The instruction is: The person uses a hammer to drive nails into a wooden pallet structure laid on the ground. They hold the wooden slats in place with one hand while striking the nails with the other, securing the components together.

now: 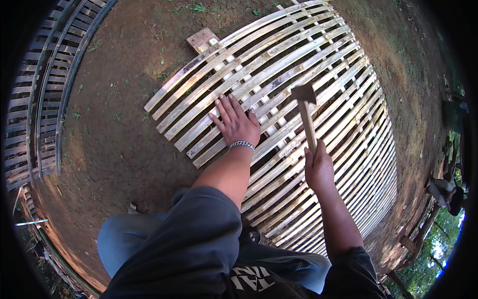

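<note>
A large panel of pale slats [294,57], fixed across several crosspieces with gaps between, lies on the ground before me. My left hand [237,119] rests on its slats near their left ends, palm down and fingers spread, holding nothing. A chain bracelet [242,144] circles that wrist. In my right hand [319,167] is a hammer with a wooden handle [307,124], the fingers wrapped round its lower end. The dark, squarish hammer head [303,93] is raised over the slats, to the right of my left hand.
A wooden block [201,40] sits under the panel's far left edge. Darker slatted panels [50,89] stand at the left. Bare soil [114,124] with small weeds surrounds the panel. My bent knees are close to its near edge. A person [443,194] is at the far right.
</note>
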Available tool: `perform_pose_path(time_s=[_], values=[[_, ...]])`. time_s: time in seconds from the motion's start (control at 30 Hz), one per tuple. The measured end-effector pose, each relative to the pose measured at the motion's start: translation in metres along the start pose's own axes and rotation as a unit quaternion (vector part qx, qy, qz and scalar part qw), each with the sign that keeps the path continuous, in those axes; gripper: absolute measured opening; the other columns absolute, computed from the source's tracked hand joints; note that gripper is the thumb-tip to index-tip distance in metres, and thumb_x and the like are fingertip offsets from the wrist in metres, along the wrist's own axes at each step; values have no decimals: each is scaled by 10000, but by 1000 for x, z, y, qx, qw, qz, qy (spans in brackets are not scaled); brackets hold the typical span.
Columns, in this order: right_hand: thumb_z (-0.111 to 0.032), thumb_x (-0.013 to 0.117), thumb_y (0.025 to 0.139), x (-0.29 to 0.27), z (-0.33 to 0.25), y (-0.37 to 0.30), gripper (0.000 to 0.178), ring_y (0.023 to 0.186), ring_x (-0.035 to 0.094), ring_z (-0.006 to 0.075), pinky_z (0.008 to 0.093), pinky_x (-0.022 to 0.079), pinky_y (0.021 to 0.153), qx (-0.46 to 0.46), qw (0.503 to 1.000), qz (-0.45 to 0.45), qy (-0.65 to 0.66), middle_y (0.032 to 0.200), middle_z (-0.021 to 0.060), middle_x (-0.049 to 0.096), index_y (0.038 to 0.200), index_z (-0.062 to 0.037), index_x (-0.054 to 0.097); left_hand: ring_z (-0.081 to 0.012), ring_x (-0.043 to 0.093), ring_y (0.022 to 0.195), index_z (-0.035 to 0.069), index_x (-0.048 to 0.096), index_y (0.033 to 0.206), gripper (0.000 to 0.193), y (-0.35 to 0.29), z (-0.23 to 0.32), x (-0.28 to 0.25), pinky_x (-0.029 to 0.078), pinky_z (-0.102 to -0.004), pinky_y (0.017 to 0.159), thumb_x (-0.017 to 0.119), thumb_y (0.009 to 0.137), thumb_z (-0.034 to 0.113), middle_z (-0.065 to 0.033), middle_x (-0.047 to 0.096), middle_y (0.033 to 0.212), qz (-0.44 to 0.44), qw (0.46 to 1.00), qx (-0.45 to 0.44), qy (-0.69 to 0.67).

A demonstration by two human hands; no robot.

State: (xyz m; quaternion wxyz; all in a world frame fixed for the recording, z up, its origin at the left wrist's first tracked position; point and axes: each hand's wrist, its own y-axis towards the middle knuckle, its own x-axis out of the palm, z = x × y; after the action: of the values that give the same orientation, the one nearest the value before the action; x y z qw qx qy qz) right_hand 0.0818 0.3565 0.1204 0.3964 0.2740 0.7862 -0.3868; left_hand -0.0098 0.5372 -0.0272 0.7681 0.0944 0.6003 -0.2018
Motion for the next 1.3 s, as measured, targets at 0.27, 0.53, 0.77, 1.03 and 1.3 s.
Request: perform_pose_path(time_s=[0.27,0.53,0.77,1.03,1.3], values=[[-241,582,1057,56,35,-23,319,767,673,513,551,530,675,19,996,-74,-50,824,298,679,1238,4,487,-369,28,1623,-9,175,1651,813,-8,4,-2,-52,-620,1271,476,1029,419,-230,104,1740,-36,999,-4,-12],[-222,601,1043,65,33,-33,306,796,696,494,569,545,695,13,997,72,28,836,288,694,1218,8,497,-368,22,1624,-16,182,1648,808,-12,0,0,-53,-618,1270,473,1031,418,-227,99,1742,-27,999,-1,-16],[-219,624,1024,38,16,-28,326,824,697,500,578,549,743,11,999,-31,-9,884,293,703,1283,-53,518,-365,23,1624,-26,185,1643,814,-6,-1,2,-42,-623,1269,478,1034,428,-228,99,1741,-18,1000,0,-14],[-231,581,1040,39,15,-15,386,872,712,482,564,563,797,55,989,-96,-103,944,288,718,1344,-13,485,-355,12,1627,-11,211,1645,808,-8,3,-4,-53,-629,1268,488,1026,428,-213,76,1749,-42,999,-8,-16],[-223,605,1045,-5,-35,-5,403,852,705,501,568,558,765,-36,999,-21,-14,905,288,713,1370,-26,471,-375,52,1621,-16,205,1642,809,-8,-2,0,-29,-631,1270,479,1029,436,-236,124,1733,-21,1000,-2,-16]])
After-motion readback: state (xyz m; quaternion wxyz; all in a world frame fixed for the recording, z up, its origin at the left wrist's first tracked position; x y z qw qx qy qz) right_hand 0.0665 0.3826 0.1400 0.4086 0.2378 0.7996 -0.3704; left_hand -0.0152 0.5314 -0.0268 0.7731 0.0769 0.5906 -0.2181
